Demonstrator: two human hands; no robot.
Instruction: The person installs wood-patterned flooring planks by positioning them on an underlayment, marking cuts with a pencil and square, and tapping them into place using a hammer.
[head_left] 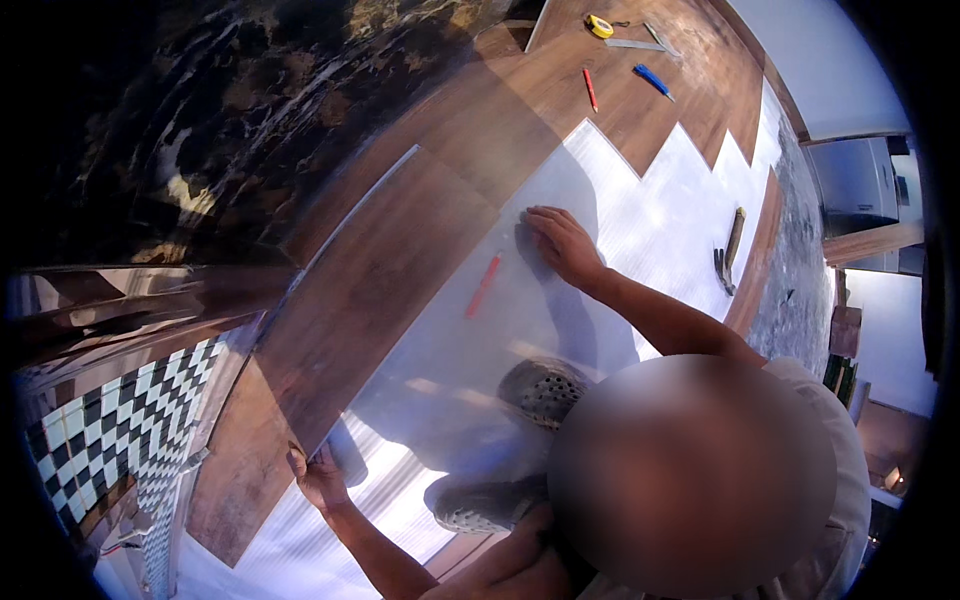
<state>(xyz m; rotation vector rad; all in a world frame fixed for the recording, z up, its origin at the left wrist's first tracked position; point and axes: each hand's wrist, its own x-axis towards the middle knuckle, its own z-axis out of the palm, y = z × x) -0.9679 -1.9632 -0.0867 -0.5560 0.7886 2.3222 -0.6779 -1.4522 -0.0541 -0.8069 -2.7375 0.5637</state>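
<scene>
A long brown wood-look floor plank (350, 310) lies at a slant along the laid flooring. My left hand (320, 482) grips its near long edge toward the lower left, with the thumb over the top; the other fingers are partly hidden. My right hand (565, 247) is beyond the plank's far end, fingers stretched out and low over the white ribbed underlay (430, 350). It holds nothing, and I cannot tell whether the fingertips touch the underlay. A red pencil (484, 286) rests on the underlay between my hands.
Laid planks (540, 85) hold a yellow tape measure (599, 26), a metal square (640, 44), another red pencil (590, 90) and a blue utility knife (653, 82). A hammer (732, 250) lies to the right. My shoes (543, 392) stand on the underlay. Dark marbled surface (230, 110) borders the upper left.
</scene>
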